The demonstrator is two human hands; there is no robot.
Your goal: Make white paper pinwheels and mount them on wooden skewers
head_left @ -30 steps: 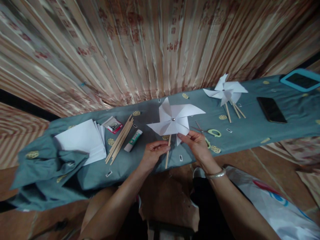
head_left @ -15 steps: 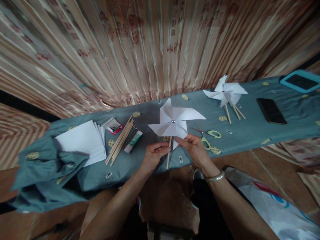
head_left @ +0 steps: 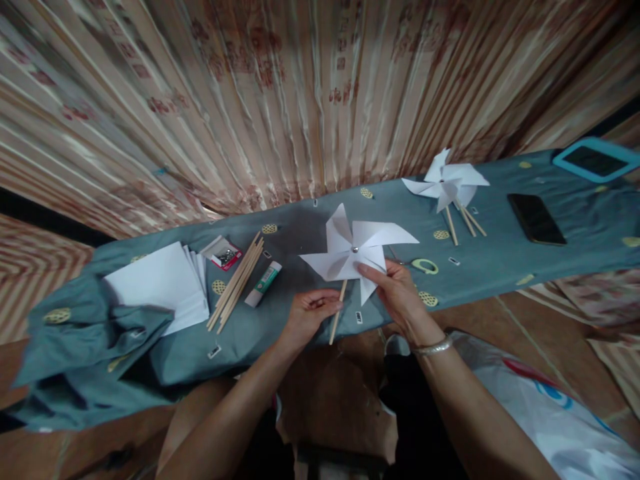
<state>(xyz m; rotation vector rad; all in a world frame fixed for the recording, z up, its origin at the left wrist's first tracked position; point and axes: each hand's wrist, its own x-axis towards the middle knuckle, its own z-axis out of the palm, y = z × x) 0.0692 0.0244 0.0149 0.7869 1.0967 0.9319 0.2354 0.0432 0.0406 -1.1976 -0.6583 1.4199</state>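
A white paper pinwheel (head_left: pixel 345 257) with a silver pin at its centre is held up over the cloth-covered table. Its thin wooden stick (head_left: pixel 337 321) is pinched between the thumb and fingers of my left hand (head_left: pixel 311 315). On the lower right blade, the thumb of my right hand (head_left: pixel 397 293) presses on the paper, its fingers behind and partly hidden. Just past that hand lie green-handled scissors (head_left: pixel 425 267), mostly covered by it. To the left of my hands are a glue stick (head_left: pixel 263 285) and a bundle of wooden sticks (head_left: pixel 237 283).
A stack of white paper (head_left: pixel 155 283) and a small pack of metal pins (head_left: pixel 221 253) lie on the left. Finished-looking pinwheels (head_left: pixel 445 181) rest at the back right, near a black phone (head_left: pixel 537 219) and a blue-framed tablet (head_left: pixel 595 161). A plastic bag (head_left: pixel 530 407) is on the floor.
The pinwheel has shifted slightly right and down. My right hand has moved right with it, now higher on the blade and covering more of the scissors. My left hand keeps its pinch on the stick.
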